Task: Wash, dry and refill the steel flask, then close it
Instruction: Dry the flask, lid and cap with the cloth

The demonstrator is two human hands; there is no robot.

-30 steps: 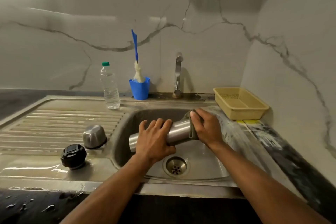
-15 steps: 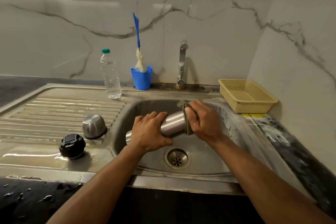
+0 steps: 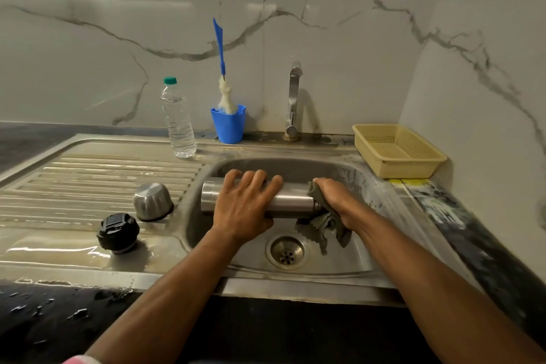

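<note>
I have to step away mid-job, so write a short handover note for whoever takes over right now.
Left hand grips the steel flask, held sideways over the sink. Right hand presses a grey cloth on its right end.
Steel cup and black stopper sit on the wet drainboard; water bottle stands behind, capped.
Flask is open and being wiped.
Left: finish drying, refill, fit stopper and cup.
</note>
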